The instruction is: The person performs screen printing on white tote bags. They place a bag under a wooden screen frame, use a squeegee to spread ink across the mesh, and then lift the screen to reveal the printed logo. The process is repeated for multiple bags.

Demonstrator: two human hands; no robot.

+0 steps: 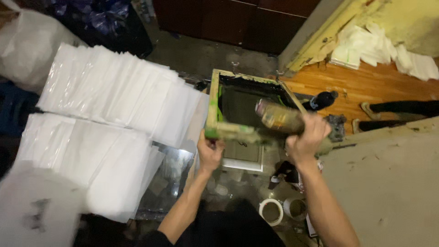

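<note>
A wooden-framed printing screen (214, 98) with a dark mesh and green ink stains is tilted up in the middle. My left hand (209, 151) grips its near bottom edge at the left corner. My right hand (307, 137) holds a stained, blurred can (278, 116) on its side over the frame's lower right part. Under the raised frame lies a white sheet with a dark print (243, 158).
Fanned stacks of white sheets (109, 105) fill the left side. A roll of tape (270, 211) and a small cup (295, 208) lie below the hands. At right are a wooden board (366, 84), white rags (379, 48) and a dark bottle (320, 100).
</note>
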